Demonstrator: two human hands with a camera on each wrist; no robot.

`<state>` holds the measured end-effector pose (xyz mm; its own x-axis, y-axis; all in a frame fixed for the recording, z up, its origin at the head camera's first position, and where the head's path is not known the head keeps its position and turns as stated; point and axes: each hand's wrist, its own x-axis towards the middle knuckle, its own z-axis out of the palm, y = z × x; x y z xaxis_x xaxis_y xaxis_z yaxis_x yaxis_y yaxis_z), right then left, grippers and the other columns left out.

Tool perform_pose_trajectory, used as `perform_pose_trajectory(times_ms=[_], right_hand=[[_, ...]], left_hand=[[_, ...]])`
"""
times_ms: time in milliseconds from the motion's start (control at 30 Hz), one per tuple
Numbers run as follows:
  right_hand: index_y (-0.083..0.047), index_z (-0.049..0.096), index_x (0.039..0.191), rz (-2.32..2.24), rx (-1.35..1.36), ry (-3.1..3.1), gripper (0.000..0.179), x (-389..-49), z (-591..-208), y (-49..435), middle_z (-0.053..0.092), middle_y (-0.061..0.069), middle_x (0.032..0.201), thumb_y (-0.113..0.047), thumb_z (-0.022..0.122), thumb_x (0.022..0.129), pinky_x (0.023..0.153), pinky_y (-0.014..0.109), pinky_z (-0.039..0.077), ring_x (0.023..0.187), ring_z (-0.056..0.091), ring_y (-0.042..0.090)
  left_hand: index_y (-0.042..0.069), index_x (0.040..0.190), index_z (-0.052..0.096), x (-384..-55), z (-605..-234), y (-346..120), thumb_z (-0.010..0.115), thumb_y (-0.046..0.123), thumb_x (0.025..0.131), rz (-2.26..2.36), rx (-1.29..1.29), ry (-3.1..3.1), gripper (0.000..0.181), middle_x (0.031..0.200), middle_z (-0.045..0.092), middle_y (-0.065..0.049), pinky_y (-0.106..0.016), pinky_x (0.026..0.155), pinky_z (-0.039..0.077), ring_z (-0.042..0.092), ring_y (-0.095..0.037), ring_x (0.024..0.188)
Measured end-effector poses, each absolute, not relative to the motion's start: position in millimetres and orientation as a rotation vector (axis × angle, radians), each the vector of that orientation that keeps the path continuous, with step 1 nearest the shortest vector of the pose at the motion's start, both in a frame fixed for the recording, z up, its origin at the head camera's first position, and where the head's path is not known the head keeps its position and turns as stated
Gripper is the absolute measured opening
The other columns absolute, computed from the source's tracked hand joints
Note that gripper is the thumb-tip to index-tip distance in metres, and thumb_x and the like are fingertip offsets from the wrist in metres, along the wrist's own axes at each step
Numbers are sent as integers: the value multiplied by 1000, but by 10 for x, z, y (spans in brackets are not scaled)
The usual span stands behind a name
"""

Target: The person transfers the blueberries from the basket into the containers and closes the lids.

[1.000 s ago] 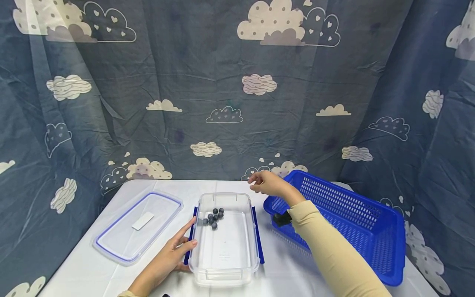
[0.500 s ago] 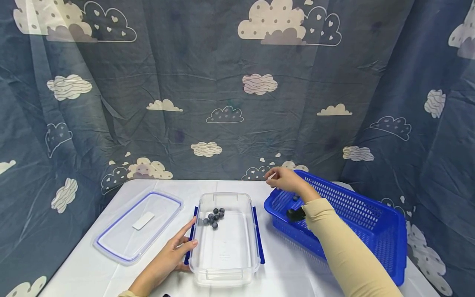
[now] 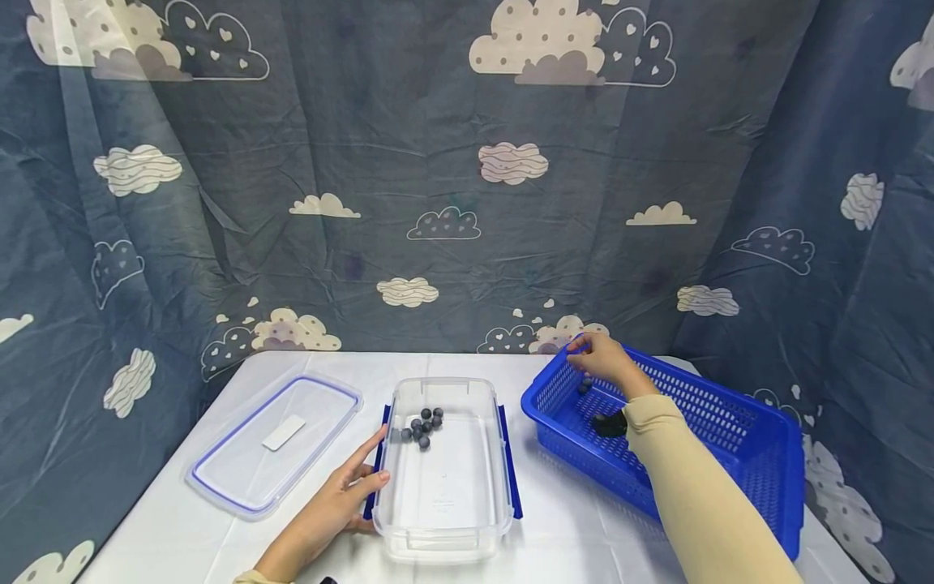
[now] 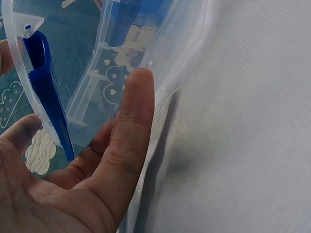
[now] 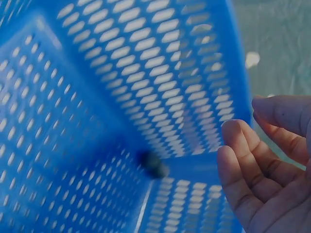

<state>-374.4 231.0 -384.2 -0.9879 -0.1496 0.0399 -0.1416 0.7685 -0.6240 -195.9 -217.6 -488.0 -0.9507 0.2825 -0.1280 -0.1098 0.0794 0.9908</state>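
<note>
My left hand (image 3: 332,503) holds the left side of a clear plastic food container (image 3: 445,487) with blue side latches, thumb and fingers at its wall. The left wrist view shows the fingers around a blue latch (image 4: 46,87). Several blueberries (image 3: 426,426) lie toward the far left inside. My right hand (image 3: 607,359) hovers over the far left end of a blue perforated basket (image 3: 718,397). Its fingers are loosely bent, with nothing seen between them. Beneath it, dark blueberries (image 5: 153,164) sit in the basket's corner, blurred in the right wrist view.
The container's clear lid (image 3: 273,442), with a blue seal and a white label (image 3: 283,432), lies flat on the white-covered table (image 3: 379,369) at the left. A dark cloud-patterned curtain (image 3: 350,243) hangs behind and at both sides.
My right hand has moved right, from the gap between container and basket to over the basket, uncovering blueberries in its corner. The left hand and container have stayed in place.
</note>
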Motion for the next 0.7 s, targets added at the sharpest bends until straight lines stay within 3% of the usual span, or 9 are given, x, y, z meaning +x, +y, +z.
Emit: perform_pose_trajectory(times_ms=[300,533,700], right_hand=[[10,62,118,-1031,-66,2854,24,-3774,-4100,2530,65,6,80,-9,65,103,61,22,54,70,59,13],[18,56,135,-985,-32,2752,40,-3806,-4259,2576,68,22,107,-6,63,104,67,25,56,80,65,18],[20,53,138,-949,-18,2723,43,-3790,-4301,2563,66,23,109,-7,61,106,71,28,56,81,64,20]], left_hand=[[40,172,20,-1973,-4891,-2191,60,27,111,1955,200,2050,74,134,40,-26,-58,85,69,61,-39,117],[39,172,21,-1973,-4886,-2188,60,27,111,1953,214,2054,74,134,40,-27,-58,86,69,62,-39,118],[38,172,21,-1976,-4878,-2187,60,26,111,1953,216,2057,74,132,41,-26,-58,86,68,62,-39,117]])
